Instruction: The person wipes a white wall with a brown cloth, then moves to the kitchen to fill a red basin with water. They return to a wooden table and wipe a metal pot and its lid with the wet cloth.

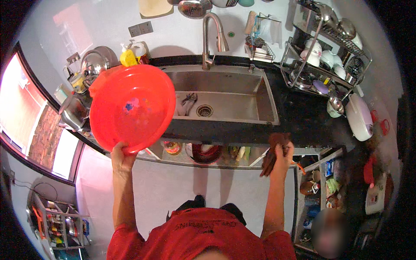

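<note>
My left hand grips the near rim of a red plastic basin, which is tilted so that its inside faces the camera. The basin is raised at the left end of the stainless steel sink and covers part of it. At the right, my right hand is closed on a bunched dark brown cloth by the front edge of the black countertop. In the sink, a greyish crumpled item lies left of the drain, below the pull-down faucet.
A metal dish rack with bowls and a white rice cooker stand on the right. Yellow pump bottle, pot lid and steel pot stand at the left. Open shelves under the counter hold a bottle and a bowl.
</note>
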### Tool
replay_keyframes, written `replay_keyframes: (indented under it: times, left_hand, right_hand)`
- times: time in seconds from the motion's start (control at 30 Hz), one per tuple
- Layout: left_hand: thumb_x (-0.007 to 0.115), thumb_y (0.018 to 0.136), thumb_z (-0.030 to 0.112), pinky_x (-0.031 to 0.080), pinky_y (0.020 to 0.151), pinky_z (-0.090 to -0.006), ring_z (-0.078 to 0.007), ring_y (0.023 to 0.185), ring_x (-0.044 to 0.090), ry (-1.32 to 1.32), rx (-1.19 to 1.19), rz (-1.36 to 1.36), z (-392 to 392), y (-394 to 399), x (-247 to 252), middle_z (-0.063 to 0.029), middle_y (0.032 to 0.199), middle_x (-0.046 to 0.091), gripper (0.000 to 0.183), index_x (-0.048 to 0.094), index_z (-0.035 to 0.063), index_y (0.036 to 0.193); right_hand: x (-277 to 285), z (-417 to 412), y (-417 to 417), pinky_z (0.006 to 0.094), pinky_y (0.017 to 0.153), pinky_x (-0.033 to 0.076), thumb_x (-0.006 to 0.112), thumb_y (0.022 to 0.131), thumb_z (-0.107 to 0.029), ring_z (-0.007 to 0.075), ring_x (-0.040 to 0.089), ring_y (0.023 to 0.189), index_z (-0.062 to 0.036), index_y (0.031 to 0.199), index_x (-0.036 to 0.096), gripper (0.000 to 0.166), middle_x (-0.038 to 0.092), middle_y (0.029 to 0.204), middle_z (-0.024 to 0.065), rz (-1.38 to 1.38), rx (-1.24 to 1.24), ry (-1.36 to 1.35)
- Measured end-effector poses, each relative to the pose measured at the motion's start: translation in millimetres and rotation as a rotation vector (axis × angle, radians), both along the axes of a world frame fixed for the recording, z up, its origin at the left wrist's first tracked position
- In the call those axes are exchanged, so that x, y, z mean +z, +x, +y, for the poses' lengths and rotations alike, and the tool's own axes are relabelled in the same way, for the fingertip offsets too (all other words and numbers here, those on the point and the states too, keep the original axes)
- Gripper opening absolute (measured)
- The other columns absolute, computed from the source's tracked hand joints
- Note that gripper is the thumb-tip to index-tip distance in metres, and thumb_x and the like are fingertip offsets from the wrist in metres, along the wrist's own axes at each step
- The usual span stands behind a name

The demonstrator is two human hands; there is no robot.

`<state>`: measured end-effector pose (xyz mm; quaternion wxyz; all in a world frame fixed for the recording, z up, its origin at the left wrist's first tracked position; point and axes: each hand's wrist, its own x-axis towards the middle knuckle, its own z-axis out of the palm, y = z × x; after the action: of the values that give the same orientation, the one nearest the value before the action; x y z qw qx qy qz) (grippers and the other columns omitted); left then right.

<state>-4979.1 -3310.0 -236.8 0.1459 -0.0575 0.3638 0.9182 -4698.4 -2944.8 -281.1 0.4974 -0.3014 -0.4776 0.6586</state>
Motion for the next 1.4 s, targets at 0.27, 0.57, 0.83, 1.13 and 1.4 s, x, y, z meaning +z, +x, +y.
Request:
replay_keyframes:
  times: [0.27, 0.57, 0.83, 1.13, 1.4]
  left_hand:
    - [0.045, 0.069, -0.006, 0.049, 0.083, -0.0557, -0.0342, 0.103, 0.054, -0.074, -0.085, -0.177, 143.5, -64.1, -25.0, -0.0138, 0.11, 0.054, 0.047, 0.044, 0.0003, 0.115]
    - [0.048, 0.07, -0.003, 0.054, 0.074, -0.05, -0.0355, 0.096, 0.057, -0.122, -0.238, -0.249, 276.0, -59.9, -72.1, -0.0177, 0.111, 0.052, 0.053, 0.036, -0.0011, 0.122]
    - [0.05, 0.07, -0.002, 0.051, 0.082, -0.0508, -0.0352, 0.1, 0.056, -0.165, -0.338, -0.29, 328.4, -62.5, -53.0, -0.0177, 0.114, 0.052, 0.053, 0.038, -0.0034, 0.121]
    - [0.05, 0.068, -0.004, 0.051, 0.079, -0.0451, -0.0297, 0.096, 0.059, -0.24, -0.267, -0.156, 350.3, -77.6, -82.7, -0.0117, 0.107, 0.059, 0.054, 0.044, 0.0018, 0.121]
    - [0.047, 0.065, -0.01, 0.048, 0.082, -0.0364, -0.0268, 0.096, 0.056, -0.299, -0.216, -0.256, 367.3, -76.5, -87.5, -0.0118, 0.107, 0.058, 0.054, 0.046, 0.0, 0.118]
  right_hand:
    - [-119.8, 103.2, -90.7, 0.0468, 0.076, 0.04, 0.054, 0.084, -0.017, 0.033, 0.048, 0.097, -0.0138, 0.113, 0.052, 0.03, 0.05, 0.116, 0.0127, -1.437, -0.334, 1.07]
    - [-89.1, 144.2, -66.3, 0.0479, 0.08, 0.036, 0.062, 0.071, -0.009, 0.0319, 0.044, 0.102, -0.0174, 0.098, 0.061, 0.028, 0.049, 0.116, 0.0085, -0.841, 0.608, 1.219]
    - [-23.9, 178.4, -81.2, 0.0458, 0.093, 0.03, 0.066, 0.071, -0.026, 0.031, 0.043, 0.111, -0.0151, 0.107, 0.058, 0.038, 0.052, 0.114, 0.0085, -0.95, 0.688, 1.107]
    - [20.8, 220.3, -241.2, 0.039, 0.095, 0.036, 0.046, 0.084, -0.003, 0.0326, 0.048, 0.109, 0.0003, 0.111, 0.052, 0.028, 0.053, 0.113, 0.0175, -0.539, 0.343, 1.113]
    - [8.8, 283.2, -418.9, 0.0393, 0.097, 0.035, 0.045, 0.088, -0.009, 0.033, 0.044, 0.115, 0.0001, 0.118, 0.046, 0.032, 0.046, 0.121, 0.0197, -0.56, 0.619, 0.874]
